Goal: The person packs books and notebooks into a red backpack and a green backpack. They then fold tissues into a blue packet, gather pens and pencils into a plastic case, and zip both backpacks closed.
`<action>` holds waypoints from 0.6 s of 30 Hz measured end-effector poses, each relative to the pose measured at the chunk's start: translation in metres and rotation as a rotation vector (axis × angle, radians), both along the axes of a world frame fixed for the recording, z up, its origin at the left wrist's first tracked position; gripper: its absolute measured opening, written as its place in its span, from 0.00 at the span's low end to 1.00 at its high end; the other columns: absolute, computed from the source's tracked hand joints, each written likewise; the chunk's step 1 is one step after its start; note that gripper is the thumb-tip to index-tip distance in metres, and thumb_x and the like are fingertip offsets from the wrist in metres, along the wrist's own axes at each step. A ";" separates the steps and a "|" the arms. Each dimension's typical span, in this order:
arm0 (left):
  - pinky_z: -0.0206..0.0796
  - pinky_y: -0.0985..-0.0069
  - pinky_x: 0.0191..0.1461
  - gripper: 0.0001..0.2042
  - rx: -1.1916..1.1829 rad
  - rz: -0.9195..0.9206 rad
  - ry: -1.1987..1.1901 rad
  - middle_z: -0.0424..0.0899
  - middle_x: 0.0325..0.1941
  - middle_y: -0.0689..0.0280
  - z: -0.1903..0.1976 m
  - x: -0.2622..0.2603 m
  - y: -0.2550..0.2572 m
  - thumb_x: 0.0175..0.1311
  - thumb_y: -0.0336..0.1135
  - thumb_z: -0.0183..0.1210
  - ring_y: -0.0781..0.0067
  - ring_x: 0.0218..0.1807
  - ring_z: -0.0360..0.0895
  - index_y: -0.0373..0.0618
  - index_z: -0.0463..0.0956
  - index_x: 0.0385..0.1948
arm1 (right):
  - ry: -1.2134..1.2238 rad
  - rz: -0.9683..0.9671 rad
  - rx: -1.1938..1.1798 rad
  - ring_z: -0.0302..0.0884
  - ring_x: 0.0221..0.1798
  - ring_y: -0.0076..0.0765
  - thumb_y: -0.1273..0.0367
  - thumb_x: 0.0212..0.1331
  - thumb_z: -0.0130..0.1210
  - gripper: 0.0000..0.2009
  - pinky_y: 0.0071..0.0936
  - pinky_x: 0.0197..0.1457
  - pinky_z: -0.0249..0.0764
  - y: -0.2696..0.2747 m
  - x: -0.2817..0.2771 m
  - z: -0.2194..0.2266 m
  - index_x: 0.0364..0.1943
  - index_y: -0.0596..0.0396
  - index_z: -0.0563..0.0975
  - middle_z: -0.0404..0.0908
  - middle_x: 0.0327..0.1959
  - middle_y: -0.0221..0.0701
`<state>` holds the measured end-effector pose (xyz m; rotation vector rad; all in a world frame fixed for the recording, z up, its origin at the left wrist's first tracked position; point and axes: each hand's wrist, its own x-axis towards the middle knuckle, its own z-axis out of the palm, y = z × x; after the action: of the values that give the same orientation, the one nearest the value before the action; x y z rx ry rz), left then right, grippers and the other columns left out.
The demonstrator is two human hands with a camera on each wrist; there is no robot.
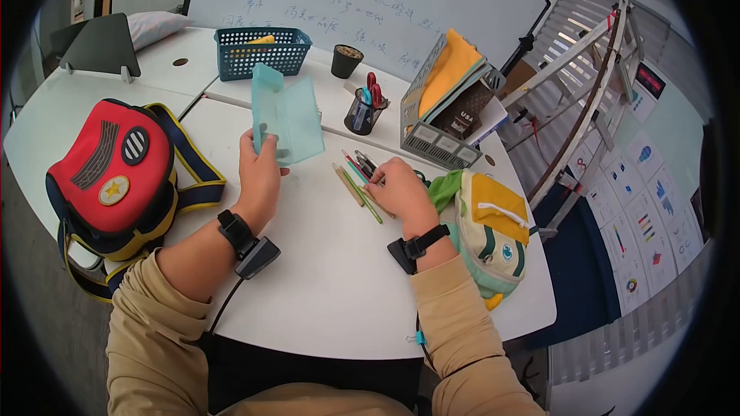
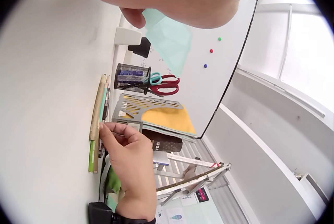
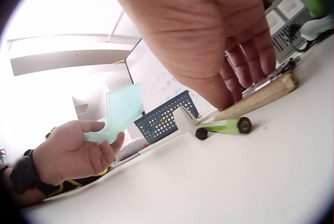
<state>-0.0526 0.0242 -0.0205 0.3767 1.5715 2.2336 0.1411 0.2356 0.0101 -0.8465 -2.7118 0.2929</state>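
Note:
My left hand (image 1: pixel 262 173) holds a translucent teal pencil case (image 1: pixel 285 119) above the table, its lid swung out. Thumb and fingers grip the case at its lower end. Lying on the white table in front of my right hand is a loose bunch of pens and pencils: a wooden pencil (image 3: pixel 266 96), a green pen (image 1: pixel 370 204) and several dark pens (image 1: pixel 364 162). My right hand (image 1: pixel 402 194) reaches down over this bunch, with the thumb on the near side of the wooden pencil and the fingers on the far side. The palm hides part of the bunch.
A red backpack (image 1: pixel 116 166) lies at left, a small cream and yellow bag (image 1: pixel 493 239) at right. Behind stand a blue basket (image 1: pixel 231 62), a potted plant (image 1: pixel 346 62), a mesh pen cup (image 1: pixel 361 115) with scissors and a grey file holder (image 1: pixel 432 146).

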 end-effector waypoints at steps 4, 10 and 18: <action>0.81 0.69 0.55 0.26 0.000 -0.007 0.014 0.79 0.74 0.59 -0.001 0.000 0.000 0.91 0.45 0.52 0.70 0.63 0.82 0.46 0.61 0.82 | -0.069 -0.042 -0.049 0.91 0.51 0.60 0.62 0.59 0.81 0.15 0.51 0.57 0.87 0.002 -0.004 0.003 0.36 0.61 0.90 0.88 0.51 0.47; 0.81 0.69 0.55 0.24 0.001 0.012 0.001 0.81 0.71 0.64 -0.004 -0.001 0.003 0.90 0.46 0.53 0.71 0.63 0.82 0.50 0.65 0.79 | -0.093 0.019 -0.014 0.88 0.59 0.65 0.60 0.61 0.78 0.17 0.51 0.65 0.86 0.008 -0.005 -0.005 0.35 0.65 0.92 0.85 0.56 0.56; 0.81 0.68 0.55 0.25 -0.014 -0.001 0.010 0.81 0.72 0.64 -0.007 -0.002 0.003 0.90 0.47 0.53 0.71 0.64 0.81 0.50 0.65 0.80 | -0.205 0.052 -0.026 0.79 0.69 0.68 0.54 0.59 0.74 0.25 0.51 0.75 0.82 0.009 -0.002 0.000 0.43 0.68 0.93 0.81 0.63 0.60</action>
<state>-0.0542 0.0270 -0.0273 0.3851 1.5913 2.2224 0.1389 0.2444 0.0098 -0.8574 -2.9295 0.2656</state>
